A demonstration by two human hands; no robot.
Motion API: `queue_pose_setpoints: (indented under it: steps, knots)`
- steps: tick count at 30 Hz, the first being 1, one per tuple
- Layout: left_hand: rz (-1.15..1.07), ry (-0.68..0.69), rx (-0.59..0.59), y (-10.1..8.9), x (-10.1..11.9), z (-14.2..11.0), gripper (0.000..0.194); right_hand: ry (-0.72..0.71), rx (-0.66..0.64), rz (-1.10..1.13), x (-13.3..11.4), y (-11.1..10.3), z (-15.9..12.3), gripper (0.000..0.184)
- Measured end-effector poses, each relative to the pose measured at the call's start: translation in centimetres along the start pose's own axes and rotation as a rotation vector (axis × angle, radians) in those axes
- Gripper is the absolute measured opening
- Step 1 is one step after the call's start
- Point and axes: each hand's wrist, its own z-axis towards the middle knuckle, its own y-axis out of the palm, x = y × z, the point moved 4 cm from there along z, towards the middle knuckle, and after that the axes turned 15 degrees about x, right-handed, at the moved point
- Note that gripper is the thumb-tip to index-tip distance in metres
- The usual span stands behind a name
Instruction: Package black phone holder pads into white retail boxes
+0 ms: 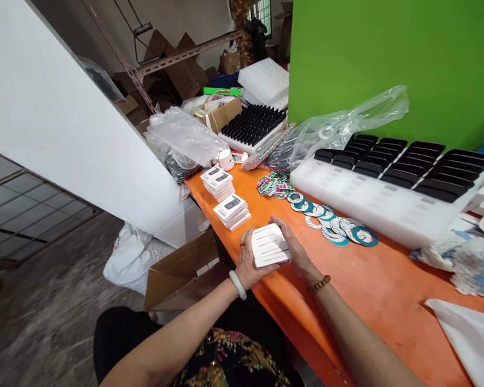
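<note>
Between my two hands is a stack of small white boxes (269, 245), their printed narrow sides turned up toward me, over the table's near edge. My left hand (248, 262) grips the stack from the left and below. Along its right side presses my right hand (297, 247), fingers closed against the boxes. Just beyond lie more of these white boxes in two piles, a nearer pile (231, 210) and a farther pile (218, 181), with a dark round device pictured on top. Below the table edge, an open cardboard carton (185, 269) holds a few white boxes.
On the orange table (347, 285) lie ring-shaped stickers (333, 223) and small printed cards (272, 184). White foam trays (358, 199) hold rows of black parts (399, 161). Clear plastic bags (185, 131) lie at the back. A white sack (133, 258) stands on the floor.
</note>
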Motion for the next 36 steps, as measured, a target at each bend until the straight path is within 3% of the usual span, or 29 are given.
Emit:
queue_pose_setpoints:
  steps: [3,8,12,14,17,21,25,31,36]
  knots:
    - [0.001,0.026,-0.044,-0.3,-0.1,0.7,0.108,-0.014,0.039,-0.011,-0.4,0.2,-0.1,0.056]
    - [0.024,0.145,-0.187,-0.2,-0.3,2.4,0.104,-0.18,0.265,-0.17,-1.8,0.3,-0.4,0.043]
    - [-0.03,0.27,-0.197,-1.7,0.5,1.3,0.109,-0.303,0.287,-0.382,-3.4,0.3,-3.6,0.044]
    - [-0.08,0.365,-0.184,-3.7,1.0,0.1,0.111,-0.366,0.101,-0.569,-4.5,0.8,-5.2,0.049]
    - [-0.111,0.453,-0.117,-8.0,0.5,-1.6,0.115,-0.568,-0.362,-0.891,-5.5,3.1,-6.7,0.082]
    - [-0.021,0.456,-0.107,-14.0,-2.6,-4.2,0.108,-0.725,-0.737,-1.045,-3.5,9.1,-7.7,0.094]
    - [0.052,0.3,-0.042,-18.8,-7.5,-5.8,0.107,-0.816,-0.972,-1.059,0.8,17.1,-8.1,0.103]
    - [0.107,0.009,0.068,-24.8,-16.4,-5.1,0.105,-0.828,-1.142,-0.994,7.7,28.8,-5.6,0.092]
    - [0.149,-0.238,0.143,-28.5,-25.3,-4.0,0.114,-0.743,-1.201,-0.966,17.1,35.9,-3.2,0.083]
